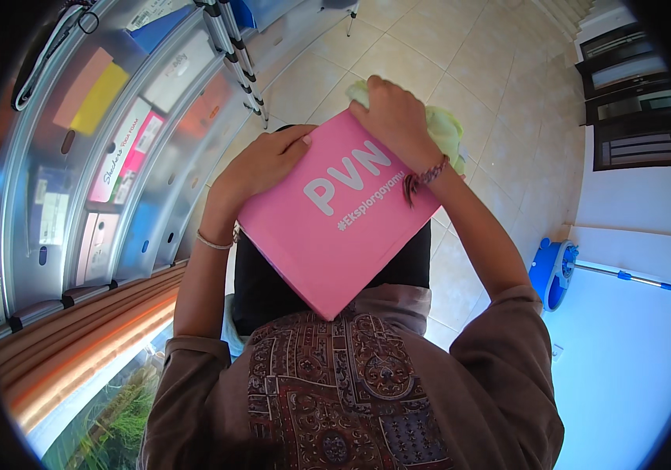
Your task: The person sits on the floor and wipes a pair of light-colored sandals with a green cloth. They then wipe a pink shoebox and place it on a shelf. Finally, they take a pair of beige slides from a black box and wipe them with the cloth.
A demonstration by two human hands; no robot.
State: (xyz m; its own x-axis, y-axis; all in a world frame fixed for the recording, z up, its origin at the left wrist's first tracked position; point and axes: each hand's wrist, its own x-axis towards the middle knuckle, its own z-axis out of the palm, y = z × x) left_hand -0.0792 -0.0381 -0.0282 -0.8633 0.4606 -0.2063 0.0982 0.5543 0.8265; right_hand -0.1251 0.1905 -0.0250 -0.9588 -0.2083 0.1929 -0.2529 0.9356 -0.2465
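The patterned brown shirt (351, 392) fills the lower middle of the view, sleeves running up to both forearms. Above it, at the centre, a large pink square box (335, 219) with white lettering is held tilted, one corner pointing down at six o'clock toward the shirt and a dark garment (261, 290) behind it. At nine to eleven o'clock a silver metal shelf rack (77, 157) curves along the rim, its tiers holding flat packages in pink, yellow, blue and white. At four o'clock stands a blue mop bucket (552, 270) beside a white surface. Pale floor tiles (429, 55) spread across twelve o'clock.

The left hand (261, 164) grips the box's upper left edge, fingers curled over the rim, a thin bracelet on the wrist. The right hand (394, 117) rests on the box's top corner, fingers closed around a pale green cloth (445, 129) pressed against the pink surface; a beaded bracelet (423, 178) circles that wrist.
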